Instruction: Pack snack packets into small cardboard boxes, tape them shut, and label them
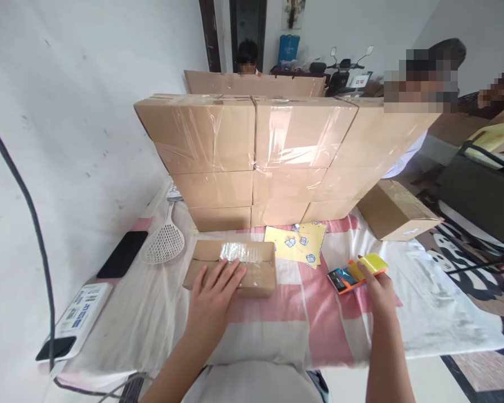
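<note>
Pink-checked cloth covers the bench (311,330). At 11 o'clock, the left hand (213,294) lies flat, open, on a taped small box (231,267); the right hand (378,288) grips the tape dispenser (357,272) at 1 o'clock. Sealing looks nearly done; stacked boxes (277,157) stand behind.

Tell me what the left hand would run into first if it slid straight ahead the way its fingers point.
The left hand already rests on the small taped box. Beyond it, probably the stacked cartons; depth is uncertain.
</note>
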